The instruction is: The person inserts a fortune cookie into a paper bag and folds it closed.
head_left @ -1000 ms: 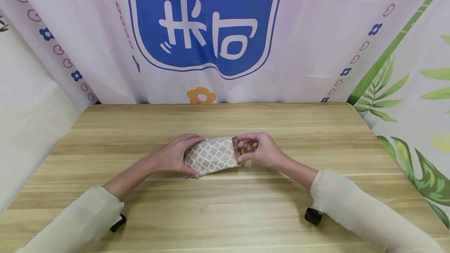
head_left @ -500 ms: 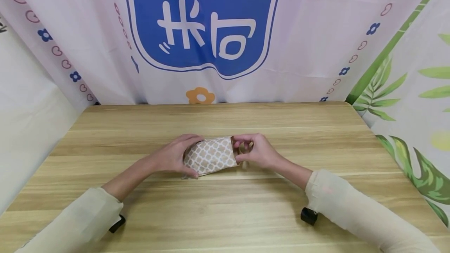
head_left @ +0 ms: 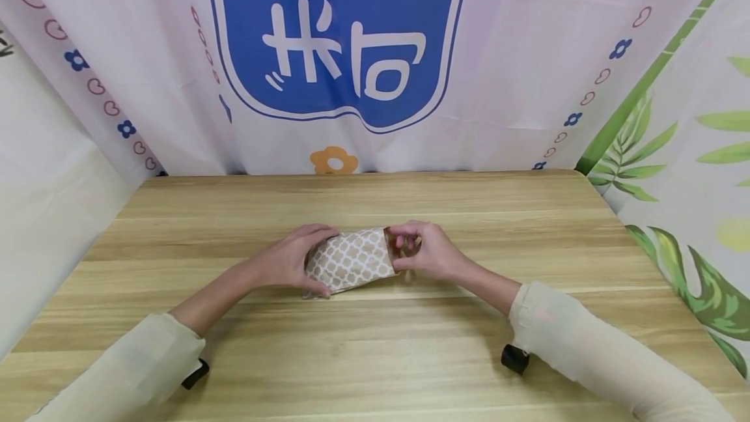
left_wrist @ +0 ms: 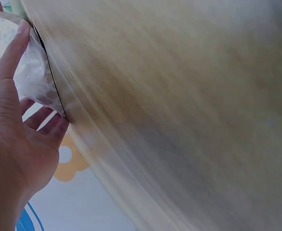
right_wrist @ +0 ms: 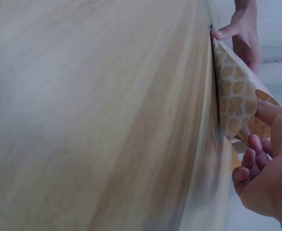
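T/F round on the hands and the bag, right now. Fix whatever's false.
1. The patterned paper bag lies on the wooden table. True.
2. The bag's outside is plain, without any print. False: it has a tan-and-white lattice pattern.
3. The left hand grips the end of the bag farthest from its opening. True.
4. The opening faces the left hand. False: it faces the right hand.
5. The right hand is well away from the bag. False: it is at the opening.
6. Both sleeves are light-coloured. True.
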`<state>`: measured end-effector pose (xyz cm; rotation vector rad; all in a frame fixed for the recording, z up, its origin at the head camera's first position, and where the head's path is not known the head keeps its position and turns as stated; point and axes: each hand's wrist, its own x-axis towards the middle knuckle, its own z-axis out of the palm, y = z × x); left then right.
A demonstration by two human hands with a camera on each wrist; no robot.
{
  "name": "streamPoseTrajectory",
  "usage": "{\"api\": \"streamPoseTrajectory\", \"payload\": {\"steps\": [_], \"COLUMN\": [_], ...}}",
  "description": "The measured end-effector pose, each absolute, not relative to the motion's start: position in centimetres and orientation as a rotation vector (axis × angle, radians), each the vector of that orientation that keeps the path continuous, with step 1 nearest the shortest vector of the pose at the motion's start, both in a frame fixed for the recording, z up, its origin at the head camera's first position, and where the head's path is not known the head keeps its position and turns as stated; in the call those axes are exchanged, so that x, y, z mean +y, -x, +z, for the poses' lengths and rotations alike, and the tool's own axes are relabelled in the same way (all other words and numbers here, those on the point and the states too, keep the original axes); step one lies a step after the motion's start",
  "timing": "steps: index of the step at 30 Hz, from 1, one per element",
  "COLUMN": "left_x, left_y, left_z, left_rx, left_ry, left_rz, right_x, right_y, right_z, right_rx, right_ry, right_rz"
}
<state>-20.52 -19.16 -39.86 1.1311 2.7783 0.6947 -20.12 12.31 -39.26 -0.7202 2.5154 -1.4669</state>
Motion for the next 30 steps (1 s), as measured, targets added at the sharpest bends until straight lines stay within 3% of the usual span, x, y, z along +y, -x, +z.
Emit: {"api": "streamPoseTrajectory", "payload": {"steps": [15,30], "left_x": [-19.3,-18.6], "left_y": [20.4,20.5], "left_z": [-39.7,-39.1], "left_rx": [2.805,2.864], "left_ry": [-1.187,-1.041], "left_rz": [0.665,0.708], "right_x": [13.8,16.0], "right_y": [20.2,20.0], "right_z": [-38.4,-38.4], "right_rx": [2.582,2.604], "right_ry": [0.675,0.556], "right_rz": [-1.459,-1.435]}}
